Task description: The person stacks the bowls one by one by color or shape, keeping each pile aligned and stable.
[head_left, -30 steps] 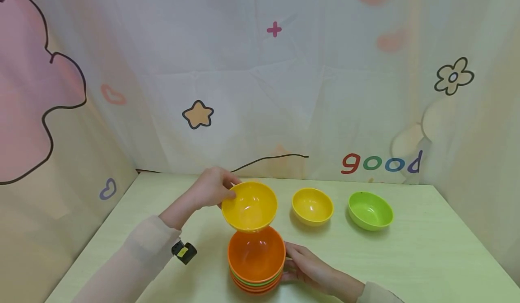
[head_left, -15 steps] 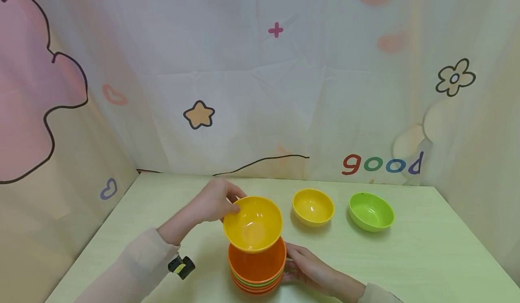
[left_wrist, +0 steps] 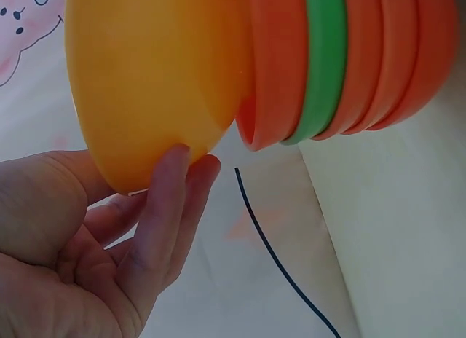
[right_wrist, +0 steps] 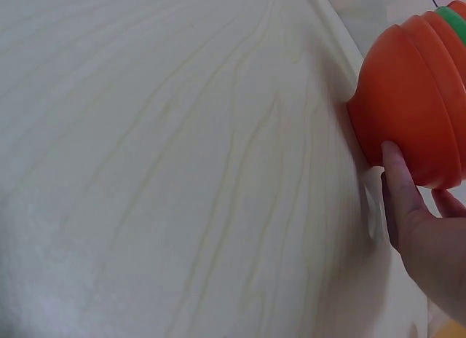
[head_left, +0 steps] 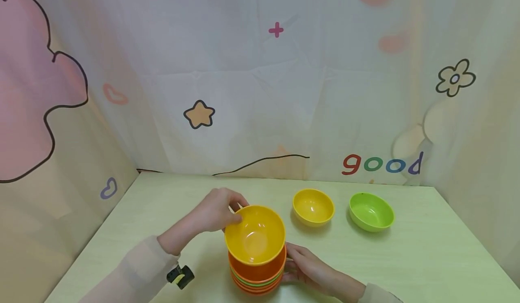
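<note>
Pinched at its left rim between thumb and fingers of my left hand (head_left: 217,210), a yellow bowl (head_left: 255,235) tilts over a stack of bowls (head_left: 257,273). The stack holds several orange bowls and a green bowl (left_wrist: 325,61), with an orange one on top. In the left wrist view the underside of the yellow bowl overlaps the mouth of that top bowl. My right hand (head_left: 310,269) rests with its fingers against the right side of the stack. Its fingertips touch the low orange bowl (right_wrist: 404,97) in the right wrist view.
Behind the stack to the right stand another yellow bowl (head_left: 313,207) and a lime-green bowl (head_left: 371,212), apart from each other. The pale green table (head_left: 426,258) ends at a printed curtain (head_left: 252,113). A small black device (head_left: 180,277) sits by my left sleeve.
My left hand has brought the yellow bowl down and slightly right, so it now covers much of the top orange bowl. The right hand and the stack have stayed put.
</note>
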{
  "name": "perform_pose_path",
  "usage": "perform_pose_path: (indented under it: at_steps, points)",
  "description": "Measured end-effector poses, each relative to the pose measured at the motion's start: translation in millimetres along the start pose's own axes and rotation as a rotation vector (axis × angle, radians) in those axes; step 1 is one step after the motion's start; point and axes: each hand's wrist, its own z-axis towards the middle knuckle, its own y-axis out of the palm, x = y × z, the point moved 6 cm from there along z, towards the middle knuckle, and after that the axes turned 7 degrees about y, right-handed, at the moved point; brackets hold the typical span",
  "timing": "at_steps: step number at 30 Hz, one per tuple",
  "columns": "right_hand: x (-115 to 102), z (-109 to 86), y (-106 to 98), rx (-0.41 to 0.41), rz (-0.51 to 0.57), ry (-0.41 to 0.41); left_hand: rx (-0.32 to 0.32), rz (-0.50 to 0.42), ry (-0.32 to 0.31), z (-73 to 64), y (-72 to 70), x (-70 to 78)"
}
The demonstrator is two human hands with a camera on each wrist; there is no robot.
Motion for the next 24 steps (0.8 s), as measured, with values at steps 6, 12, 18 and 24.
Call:
perform_pose_path:
  at_steps: [6, 12, 18, 24]
  points:
    - [0.6, 0.1, -0.7, 0.011, 0.007, 0.006, -0.012, -0.005, 0.008, -3.4, 4.6, 0.6]
    - [-0.1, -0.7, -0.1, 0.023, 0.007, -0.001, -0.019, -0.014, 0.009, -4.1, 8.6, -1.4]
    - [-0.6, -0.5, 0.4, 0.026, 0.004, -0.005, -0.024, -0.009, 0.006, -3.9, 11.6, -5.1]
    - [0.5, -0.3, 0.0, 0.049, 0.013, 0.004, -0.024, -0.004, 0.002, -3.5, 13.5, -8.2]
